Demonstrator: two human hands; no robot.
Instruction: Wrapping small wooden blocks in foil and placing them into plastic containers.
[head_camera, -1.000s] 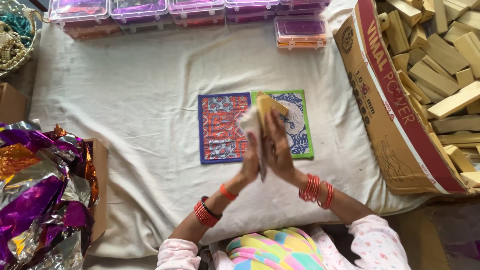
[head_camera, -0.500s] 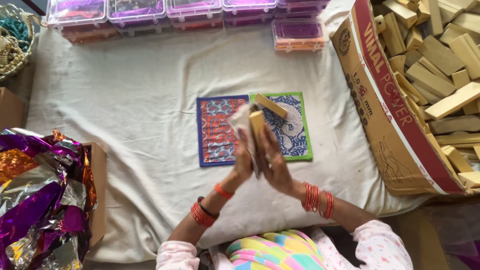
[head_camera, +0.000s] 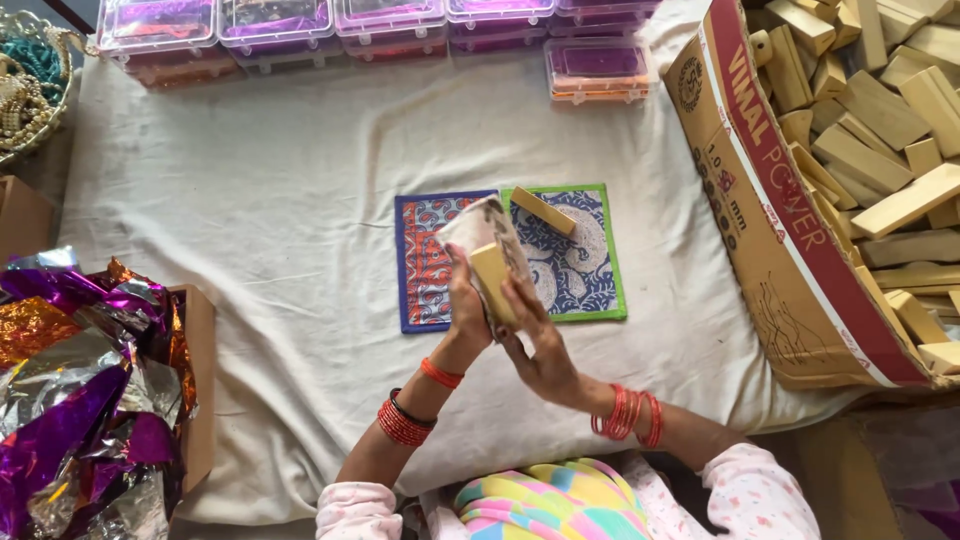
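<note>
Pressing together, both hands (head_camera: 510, 320) hold a wooden block (head_camera: 494, 280) upright.

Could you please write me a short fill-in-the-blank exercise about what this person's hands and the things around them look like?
1. Both hands hold a wooden block partly wrapped in patterned ____.
2. A second block lies on the mat with the ____ border.
3. The cardboard box of wooden blocks sits on the person's ____ side.

Missing words: paper; green; right

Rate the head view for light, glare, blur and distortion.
Head view: soft, even daylight with faint shadows on the cloth; bright glare on the foil; both hands and the block are fairly sharp; the carton bows slightly near the frame edge.
</note>
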